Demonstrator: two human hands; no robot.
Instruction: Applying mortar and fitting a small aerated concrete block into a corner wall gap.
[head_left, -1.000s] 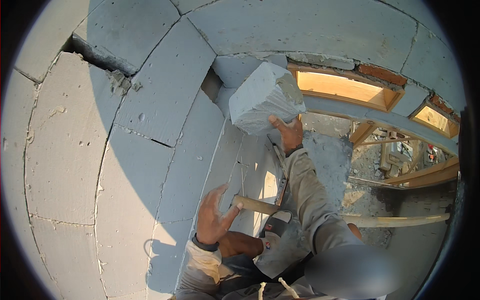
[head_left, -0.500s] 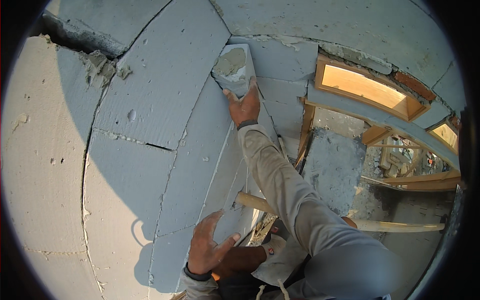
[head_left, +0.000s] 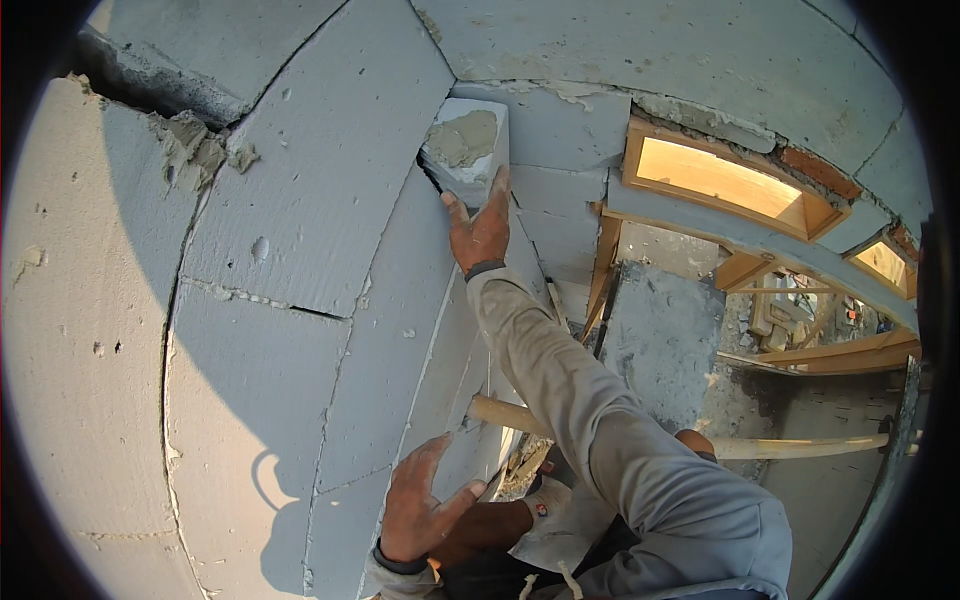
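Note:
A small pale block point(head_left: 492, 140), probably aerated concrete, sits where the wall top meets another wall. Grey mortar point(head_left: 466, 137) is smeared over its upper face, and a dark gap shows along its lower left side. My right hand point(head_left: 482, 232) is at the block's near end, thumb on the left and fingers along the right side. My left hand point(head_left: 418, 505) is held over the blockwork at the bottom, thumb and fingers spread, holding nothing. Large pale blocks point(head_left: 270, 240) with thin joints surround the small block.
A deep slot point(head_left: 140, 85) with crumbled mortar point(head_left: 190, 150) lies at the upper left. Wooden frames point(head_left: 735, 175) are set in the right-hand wall. A grey slab point(head_left: 662, 335) lies below them. Wooden poles point(head_left: 800, 447) cross beneath my right arm.
My right hand has shifted slightly toward me, and the small block has moved a little the same way. The dark gap at its left looks wider. My left hand stays spread, nearly in place.

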